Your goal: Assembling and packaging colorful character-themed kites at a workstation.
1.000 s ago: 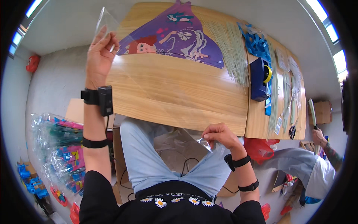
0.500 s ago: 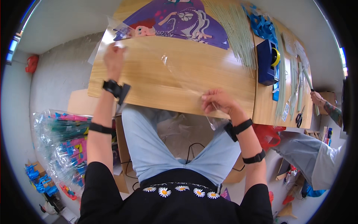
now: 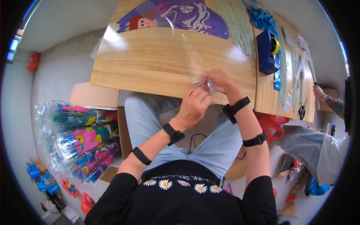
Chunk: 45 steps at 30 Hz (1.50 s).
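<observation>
A clear plastic bag [image 3: 189, 52] stretches from the middle of the wooden table [image 3: 142, 63] down to the near edge, where both hands meet at its gathered end. My right hand [image 3: 219, 80] pinches the clear film there. Just left of and below it, my left hand [image 3: 194, 106] is closed with its fingertips at the same end of the film. What exactly lies between the left fingertips is partly hidden. Purple printed sheets with a cartoon figure [image 3: 180, 18] lie at the table's far side, beyond the bag.
A blue tape dispenser [image 3: 267, 52], thin pale sticks [image 3: 236, 30], blue ribbon [image 3: 262, 22] and scissors [image 3: 302, 110] lie to the right. Wrapped colourful bundles [image 3: 82, 138] fill the left side. Another person's hand [image 3: 319, 93] holds a stick at the far right.
My left hand has come down from the table's upper left to beside my right hand. My right hand has risen slightly. The bag's end is now gathered between them.
</observation>
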{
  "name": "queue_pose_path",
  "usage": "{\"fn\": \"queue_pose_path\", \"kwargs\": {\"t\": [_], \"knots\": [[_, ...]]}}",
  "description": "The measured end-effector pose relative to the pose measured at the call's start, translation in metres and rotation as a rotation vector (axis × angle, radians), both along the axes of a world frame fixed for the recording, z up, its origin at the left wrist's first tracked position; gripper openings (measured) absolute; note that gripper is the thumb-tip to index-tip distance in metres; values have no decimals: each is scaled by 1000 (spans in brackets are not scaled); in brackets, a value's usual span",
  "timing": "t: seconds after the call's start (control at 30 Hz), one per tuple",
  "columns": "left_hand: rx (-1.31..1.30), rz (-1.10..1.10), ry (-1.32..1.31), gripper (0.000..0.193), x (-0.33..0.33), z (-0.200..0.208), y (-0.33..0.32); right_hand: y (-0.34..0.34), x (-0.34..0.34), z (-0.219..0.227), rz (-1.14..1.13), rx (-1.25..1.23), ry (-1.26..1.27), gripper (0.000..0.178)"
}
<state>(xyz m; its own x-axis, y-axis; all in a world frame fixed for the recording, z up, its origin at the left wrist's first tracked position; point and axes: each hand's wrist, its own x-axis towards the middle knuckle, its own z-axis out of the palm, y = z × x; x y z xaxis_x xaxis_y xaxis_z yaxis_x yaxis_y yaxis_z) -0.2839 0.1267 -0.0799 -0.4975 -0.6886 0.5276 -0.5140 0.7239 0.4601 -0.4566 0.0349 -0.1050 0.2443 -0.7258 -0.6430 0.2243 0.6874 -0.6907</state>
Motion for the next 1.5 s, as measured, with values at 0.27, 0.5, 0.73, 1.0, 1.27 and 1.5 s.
{"fn": "queue_pose_path", "kwargs": {"t": [0.27, 0.5, 0.73, 1.0, 1.27, 1.5], "knots": [[-114, 113, -121, 5, 13, -8, -36, 11, -7, 9, 33, -373, 753, 12], [-102, -10, -227, 8, 26, -13, -15, 9, 15, -1, -20, -489, 975, 10], [75, 61, -85, 18, 27, 4, -16, -6, 38, -17, -174, -662, 1194, 21], [113, 137, -210, 38, 39, -12, -28, 84, 10, 41, 96, -1144, 1329, 30], [191, 90, -210, 36, 16, -19, -42, 124, 26, 21, 156, -1216, 1458, 34], [171, 54, -212, 34, 18, -32, -53, 135, 18, 16, 302, -1220, 1576, 40]]}}
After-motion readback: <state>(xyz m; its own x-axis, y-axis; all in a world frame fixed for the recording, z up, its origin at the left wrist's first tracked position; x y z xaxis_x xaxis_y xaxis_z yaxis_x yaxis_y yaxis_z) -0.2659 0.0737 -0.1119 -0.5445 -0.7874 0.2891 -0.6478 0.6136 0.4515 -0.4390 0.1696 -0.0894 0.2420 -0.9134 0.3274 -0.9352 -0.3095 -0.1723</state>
